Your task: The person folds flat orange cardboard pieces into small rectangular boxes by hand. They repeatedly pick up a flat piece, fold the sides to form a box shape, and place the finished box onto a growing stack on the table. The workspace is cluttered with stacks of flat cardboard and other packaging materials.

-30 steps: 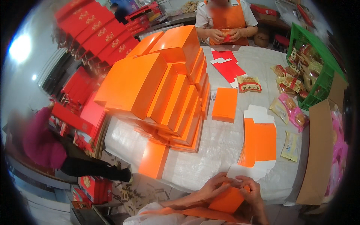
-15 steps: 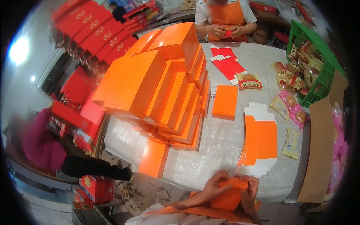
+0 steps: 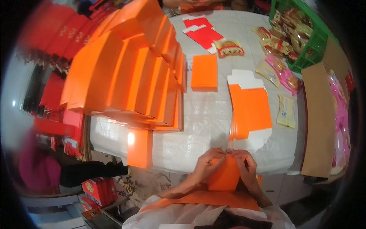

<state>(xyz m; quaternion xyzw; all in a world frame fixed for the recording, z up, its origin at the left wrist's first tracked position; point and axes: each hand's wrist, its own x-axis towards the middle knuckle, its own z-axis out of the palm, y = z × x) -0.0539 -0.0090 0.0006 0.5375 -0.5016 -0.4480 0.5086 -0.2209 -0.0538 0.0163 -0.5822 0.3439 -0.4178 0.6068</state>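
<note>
An orange cardboard box (image 3: 224, 176) is held upright close to my body, below the table's near edge. My left hand (image 3: 207, 163) grips its upper left side, fingers bent over the top. On the upper right side my right hand (image 3: 246, 165) is closed with fingertips at the top edge. The two hands' fingertips nearly meet there, and the fingers partly hide the top. Just beyond them lies a stack of flat orange box blanks (image 3: 252, 108) with white flaps.
A tall pile of orange boxes (image 3: 133, 76) fills the table's left, with a single box (image 3: 139, 149) before it and another (image 3: 204, 72) mid-table. Red blanks (image 3: 204, 34), wrapped pastries (image 3: 228, 49), a green crate (image 3: 280, 53) and a carton (image 3: 318, 126) stand around. Another person (image 3: 38, 164) is at left.
The view has shifted, so the table sits higher and further left in it. My fingers have moved from the box's sides to its top edge, closer together.
</note>
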